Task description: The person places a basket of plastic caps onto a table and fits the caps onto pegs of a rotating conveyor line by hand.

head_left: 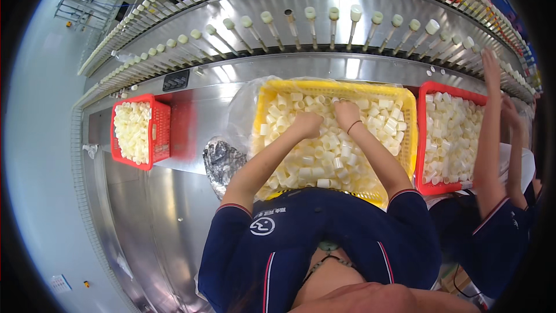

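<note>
In front of me stands a yellow plastic basket [410, 133], filled with short, hollow white plastic caps [330, 143]. My left hand [307, 124] is closed in a fist low over the caps, left of the basket's middle. Just to its right and slightly farther away, my right hand [347, 115] is also closed, fingers curled down at the caps. A white piece shows at its fingertips, but whether it is gripped is hidden. What the left fingers hold, if anything, cannot be seen either.
Beyond the basket runs a curved row of upright rods [314, 26] topped with white caps. Red baskets [160, 133] of caps stand left and right [421, 139]. A co-worker's raised arm [489, 133] is at the right. Crumpled plastic [223, 165] lies left.
</note>
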{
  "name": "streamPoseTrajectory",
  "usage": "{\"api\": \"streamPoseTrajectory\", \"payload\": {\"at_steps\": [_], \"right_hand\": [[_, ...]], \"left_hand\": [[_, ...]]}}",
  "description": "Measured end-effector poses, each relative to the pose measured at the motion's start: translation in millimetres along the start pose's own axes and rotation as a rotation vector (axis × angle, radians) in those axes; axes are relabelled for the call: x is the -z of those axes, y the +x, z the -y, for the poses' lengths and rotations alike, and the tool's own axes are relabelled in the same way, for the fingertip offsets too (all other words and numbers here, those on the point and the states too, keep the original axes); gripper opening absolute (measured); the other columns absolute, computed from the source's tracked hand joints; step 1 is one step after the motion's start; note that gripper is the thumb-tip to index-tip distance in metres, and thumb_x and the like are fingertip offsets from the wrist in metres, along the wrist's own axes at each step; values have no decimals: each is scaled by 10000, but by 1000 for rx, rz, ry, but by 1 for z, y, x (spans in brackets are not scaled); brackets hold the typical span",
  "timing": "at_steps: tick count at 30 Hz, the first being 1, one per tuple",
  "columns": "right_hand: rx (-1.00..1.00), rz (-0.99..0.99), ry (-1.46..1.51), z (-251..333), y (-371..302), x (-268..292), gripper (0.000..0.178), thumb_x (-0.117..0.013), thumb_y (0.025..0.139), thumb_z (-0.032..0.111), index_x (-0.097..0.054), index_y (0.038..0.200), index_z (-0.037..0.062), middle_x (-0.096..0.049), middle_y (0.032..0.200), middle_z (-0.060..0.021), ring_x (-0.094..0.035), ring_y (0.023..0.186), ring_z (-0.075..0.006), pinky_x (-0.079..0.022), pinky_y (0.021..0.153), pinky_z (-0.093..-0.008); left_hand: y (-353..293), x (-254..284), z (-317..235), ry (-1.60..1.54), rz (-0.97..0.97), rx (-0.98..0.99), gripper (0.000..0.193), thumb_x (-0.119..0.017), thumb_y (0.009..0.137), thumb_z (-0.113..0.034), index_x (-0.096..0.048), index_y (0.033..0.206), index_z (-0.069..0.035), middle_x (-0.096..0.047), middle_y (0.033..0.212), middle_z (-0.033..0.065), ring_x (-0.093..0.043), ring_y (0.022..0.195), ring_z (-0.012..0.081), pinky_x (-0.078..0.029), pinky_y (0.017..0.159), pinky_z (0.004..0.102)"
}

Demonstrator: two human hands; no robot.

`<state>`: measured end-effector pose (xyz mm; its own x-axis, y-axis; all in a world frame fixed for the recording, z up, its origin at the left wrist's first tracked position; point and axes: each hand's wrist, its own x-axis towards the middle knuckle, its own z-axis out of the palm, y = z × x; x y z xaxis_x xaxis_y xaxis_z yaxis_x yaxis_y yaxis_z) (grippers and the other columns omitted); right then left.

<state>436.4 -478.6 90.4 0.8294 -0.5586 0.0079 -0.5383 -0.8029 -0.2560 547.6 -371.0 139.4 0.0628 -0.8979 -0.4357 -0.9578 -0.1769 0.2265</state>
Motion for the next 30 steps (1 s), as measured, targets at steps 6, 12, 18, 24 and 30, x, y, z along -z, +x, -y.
{"api": "streamPoseTrajectory", "payload": {"at_steps": [6,12,18,24,30], "right_hand": [[24,58,59,3,-8,14,125,-549,708,98,-586,818,51,-578,784,-157,-586,753,-297,-486,640,-360],[114,-459,688,29,21,119,226,-626,692,145,-643,917,125,-597,932,-105,-553,901,-270,-465,750,-338],[72,-984,426,35,91,189,218,-687,690,192,-653,905,173,-630,798,-36,-544,568,-152,-432,518,-263],[-63,-717,225,15,114,197,220,-644,731,264,-648,935,182,-612,731,-105,-569,560,-220,-447,541,-316],[204,-930,377,17,47,150,249,-643,725,203,-599,944,93,-587,806,-130,-556,737,-304,-453,627,-372]], "left_hand": [[-8,-3,-7,13,-39,73,157,-560,661,-98,-627,802,-83,-629,796,123,-613,771,279,-476,633,394],[-3,-13,-15,65,-74,59,175,-552,694,-92,-620,854,-109,-620,865,110,-604,828,239,-466,666,374],[-21,2,-6,-115,-286,-50,221,-575,693,-142,-604,906,-92,-571,894,157,-560,829,279,-462,692,378],[-22,79,35,-477,-1248,-138,214,-642,691,-95,-621,903,-95,-619,872,95,-585,819,276,-458,729,343],[-27,183,80,-339,-1538,21,116,-622,690,-81,-587,799,-63,-581,883,136,-563,814,274,-449,713,342]]}}
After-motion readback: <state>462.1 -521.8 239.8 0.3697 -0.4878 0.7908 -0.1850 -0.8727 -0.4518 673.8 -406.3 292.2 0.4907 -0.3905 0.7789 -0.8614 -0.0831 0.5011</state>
